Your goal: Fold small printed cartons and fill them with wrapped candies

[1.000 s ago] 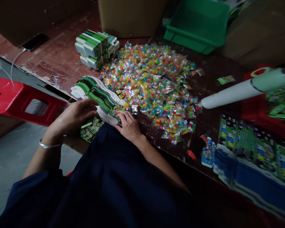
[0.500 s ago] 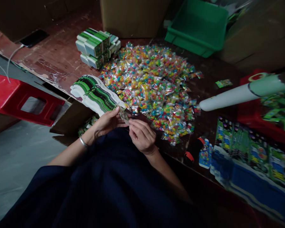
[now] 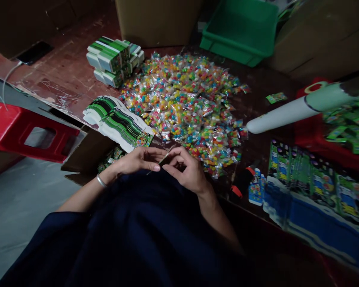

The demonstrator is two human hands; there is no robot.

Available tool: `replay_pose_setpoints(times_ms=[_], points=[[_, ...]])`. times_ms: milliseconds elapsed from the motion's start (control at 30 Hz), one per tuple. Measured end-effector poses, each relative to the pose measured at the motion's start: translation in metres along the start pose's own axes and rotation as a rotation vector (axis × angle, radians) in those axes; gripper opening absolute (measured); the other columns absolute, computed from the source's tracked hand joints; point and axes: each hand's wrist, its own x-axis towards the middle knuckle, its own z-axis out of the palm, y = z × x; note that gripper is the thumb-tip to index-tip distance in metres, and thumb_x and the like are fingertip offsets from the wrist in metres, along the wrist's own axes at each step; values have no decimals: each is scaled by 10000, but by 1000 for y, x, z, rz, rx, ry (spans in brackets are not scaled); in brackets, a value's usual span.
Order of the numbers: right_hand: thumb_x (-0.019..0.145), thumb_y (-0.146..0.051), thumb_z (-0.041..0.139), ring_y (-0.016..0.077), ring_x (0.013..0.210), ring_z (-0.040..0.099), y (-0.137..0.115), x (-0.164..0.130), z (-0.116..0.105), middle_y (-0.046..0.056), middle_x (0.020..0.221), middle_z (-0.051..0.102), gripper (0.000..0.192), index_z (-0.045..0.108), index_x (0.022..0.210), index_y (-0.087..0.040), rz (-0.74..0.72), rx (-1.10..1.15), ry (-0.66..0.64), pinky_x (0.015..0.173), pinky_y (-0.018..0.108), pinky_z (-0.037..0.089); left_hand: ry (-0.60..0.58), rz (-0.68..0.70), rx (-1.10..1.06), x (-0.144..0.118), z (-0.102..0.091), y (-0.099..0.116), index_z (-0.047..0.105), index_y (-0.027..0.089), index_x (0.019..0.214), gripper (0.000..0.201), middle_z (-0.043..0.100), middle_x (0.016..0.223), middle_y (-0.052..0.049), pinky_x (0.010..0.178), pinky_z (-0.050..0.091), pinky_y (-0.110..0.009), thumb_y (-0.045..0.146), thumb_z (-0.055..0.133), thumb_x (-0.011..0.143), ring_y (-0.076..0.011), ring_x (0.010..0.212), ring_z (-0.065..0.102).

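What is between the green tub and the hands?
In the head view, a big heap of colourful candy packets lies between the green tub and both hands.

Candy-strewn dark wooden table [image 3: 266,115]

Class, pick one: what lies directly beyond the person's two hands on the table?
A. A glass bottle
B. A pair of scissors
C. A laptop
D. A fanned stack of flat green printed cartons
D: the fanned stack of flat green cartons lies just past the left hand and right hand, which pinch a small flat piece between them.
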Motion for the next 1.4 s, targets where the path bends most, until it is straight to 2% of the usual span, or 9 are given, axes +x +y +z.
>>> replay_pose_setpoints(times_ms=[100,267,333,500,667,800,1000,1167,1400], points=[[878,-439,795,112,516,622,0,0,-8,-63,620,665,271,617,888,-235,80,73,-102,514,226,484,-7,-24,110,-1,3,0,790,143,1138,425,813,1025,-119,848,580,-355,369,889,792,-249,921,767],[845,-454,823,163,709,733,6,-3,5,-2,818,767,334,672,1049,-238,158,190,296,638,260,577,215,79,99,4,10,-6,816,142,997,410,782,856,-44,719,544,-277,494,862,792,-182,765,695],[845,-471,814,193,823,762,9,-5,16,35,942,798,339,703,1057,-231,175,222,332,704,284,607,329,144,61,8,14,-11,819,148,956,429,780,844,-33,755,549,-276,498,910,725,-184,787,696],[924,-474,716,156,627,677,17,-7,39,-1,716,744,280,711,822,-213,233,184,455,612,271,557,538,236,-19,20,25,-28,771,140,795,406,743,747,-21,669,547,-255,489,942,678,-141,668,649],[924,-435,724,197,806,743,29,-2,47,52,941,804,294,739,1130,-226,149,223,592,751,334,623,689,482,85,23,29,-42,713,209,1188,565,752,927,-24,694,577,-231,381,953,706,-139,774,693],[958,-385,698,212,945,753,38,-1,50,85,1142,785,375,678,1313,-263,44,191,593,831,359,629,563,505,190,20,24,-44,685,216,1304,550,736,1230,-104,830,601,-276,357,885,812,-185,991,717],[982,-357,659,179,819,700,38,-2,43,24,909,728,118,691,987,-244,-16,82,597,745,316,581,306,335,191,16,15,-30,696,165,1142,441,725,952,-49,746,580,-261,378,887,807,-162,825,679],[957,-325,699,218,1011,720,32,3,37,63,1072,749,133,637,876,-239,-38,149,573,866,369,576,301,298,193,14,19,-23,642,169,1088,413,653,920,-27,681,547,-233,374,876,816,-129,756,615],[910,-399,770,166,843,685,23,10,30,7,898,705,196,644,921,-250,-22,390,466,778,307,559,357,341,125,14,25,-24,514,220,1093,497,607,998,-8,678,573,-212,335,894,794,-104,759,633]])
